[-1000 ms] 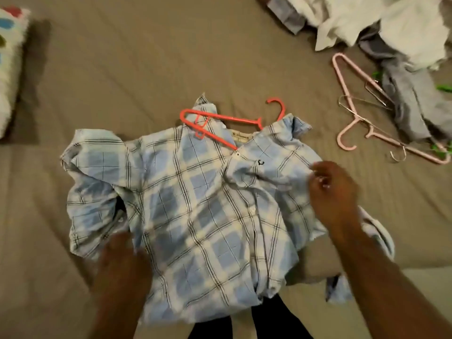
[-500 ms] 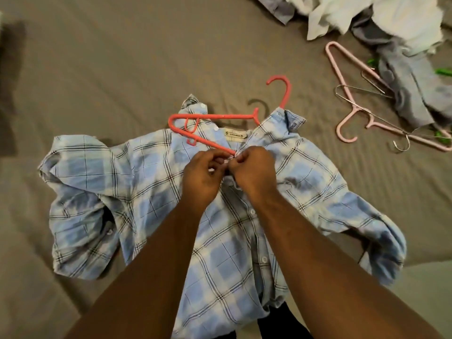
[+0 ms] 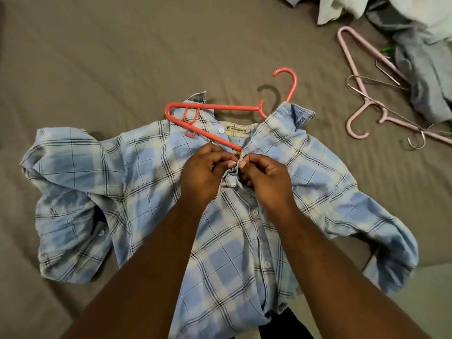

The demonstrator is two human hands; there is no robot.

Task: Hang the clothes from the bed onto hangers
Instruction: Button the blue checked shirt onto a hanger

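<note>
Hold on shirt (image 3: 146,182) unchanged from 0.5 s ago.
Both pinching: left hand (image 3: 203,173), right hand (image 3: 265,178), grip on shirt front below hanger (image 3: 215,107); neck label (image 3: 238,131) print unreadable.

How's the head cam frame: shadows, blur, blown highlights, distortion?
Head view: soft, warm, fairly even light. The coral hanger hook throws a distinct shadow on the bedsheet. The plaid shirt checks and buttons read sharp, the left hand and right hand slightly soft. The white clothes pile top right is nearly blown out. The forearms fan outward, which looks like wide-angle stretch.
</note>
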